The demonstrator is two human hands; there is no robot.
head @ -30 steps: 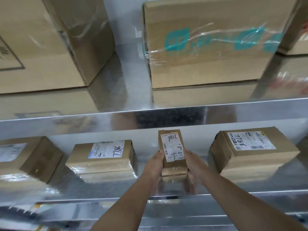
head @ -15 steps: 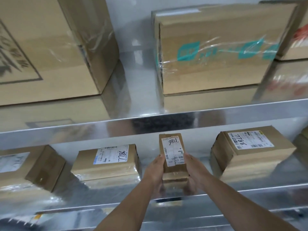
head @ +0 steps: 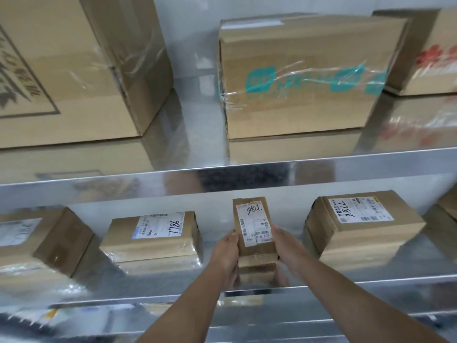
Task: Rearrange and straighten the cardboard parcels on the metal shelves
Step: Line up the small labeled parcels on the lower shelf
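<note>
Two metal shelves were counted, the upper shelf and the lower shelf. Three large boxes stood on the upper one: the left box at its left edge, the teal-printed box midway, and the red-printed box at its right edge. Five smaller parcels lay on the lower one: the far-left parcel, the second parcel, the narrow parcel, the wide parcel, and a cut-off parcel at the right edge. Four bore white labels. Two hands, the left hand and the right hand, gripped the narrow parcel.

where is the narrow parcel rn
Head view, lower shelf centre: the narrow parcel is held between the left hand and right hand, with a flat parcel left and a wider parcel right.
</note>
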